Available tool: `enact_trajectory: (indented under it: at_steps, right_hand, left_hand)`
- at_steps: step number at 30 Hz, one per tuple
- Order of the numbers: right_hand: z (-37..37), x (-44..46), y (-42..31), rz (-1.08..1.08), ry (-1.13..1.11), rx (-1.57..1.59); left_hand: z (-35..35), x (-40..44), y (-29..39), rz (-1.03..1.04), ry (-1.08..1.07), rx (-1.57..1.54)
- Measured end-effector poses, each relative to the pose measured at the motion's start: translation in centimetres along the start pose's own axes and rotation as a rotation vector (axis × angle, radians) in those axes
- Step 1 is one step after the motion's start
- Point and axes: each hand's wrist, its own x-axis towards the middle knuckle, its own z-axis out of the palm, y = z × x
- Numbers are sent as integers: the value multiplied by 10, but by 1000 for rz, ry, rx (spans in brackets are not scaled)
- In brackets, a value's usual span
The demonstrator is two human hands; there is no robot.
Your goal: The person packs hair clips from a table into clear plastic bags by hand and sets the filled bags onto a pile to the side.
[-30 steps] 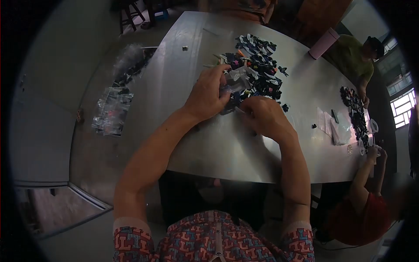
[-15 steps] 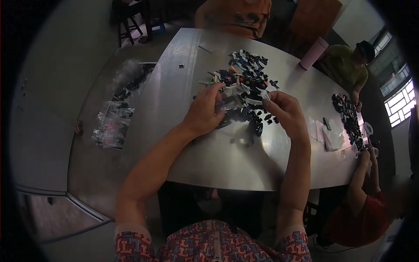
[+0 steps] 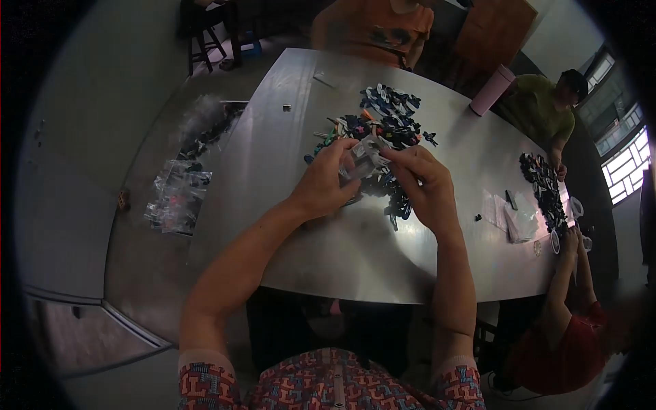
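My left hand (image 3: 324, 179) is closed around a clear plastic bag (image 3: 357, 164), thumb on the near side and fingers on the far side. Whitish pieces show at the bag's upper end. My right hand (image 3: 422, 179) is pinched at that end, its fingertips touching or almost touching the bag; what they grip is too small and hidden to name. Just beyond and beneath both hands spreads a pile of small clip-like pieces (image 3: 393, 102), mostly dark, with some white, orange, pink and green ones. My hands cover part of it.
The metal table (image 3: 273, 239) also bears flat clear bags (image 3: 523, 222), a second dark pile (image 3: 543, 184) and a pink bottle (image 3: 492, 90). Filled bags (image 3: 179, 198) lie lower at left. People in orange (image 3: 389, 34), green (image 3: 543, 106) and red (image 3: 560, 345) sit around the table.
My right hand has moved left from the pile, with white pieces in its fingers before, to the bag's end. The bag is raised and tilted in my left hand. A small dark piece now lies at right.
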Motion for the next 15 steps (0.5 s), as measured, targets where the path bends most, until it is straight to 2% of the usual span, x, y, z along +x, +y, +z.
enact_trajectory:
  at_steps: [3,4,6,8,10,12,14,15]
  right_hand:
    - [9,-3,-8,50,30,-6]
    - [13,-4,-6,-5,65,-113]
    - [17,-5,-1,-56,100,-222]
    - [18,-3,5,-277,112,-356]
    - [16,-2,0,-229,136,-244]
    - [14,-3,0,-183,159,-131]
    - [7,-3,7,-37,212,83]
    - [6,-2,9,75,132,292]
  left_hand:
    - [1,0,-1,33,-26,9]
    - [2,-1,-3,31,-26,9]
    - [4,-1,-8,234,-5,162]
    - [6,-2,-8,251,-7,162]
    - [3,-3,2,265,-7,164]
    - [-1,-3,13,-146,-203,-200]
    - [-2,-2,12,-155,-243,-316]
    - [-4,-1,12,-164,-283,-432]
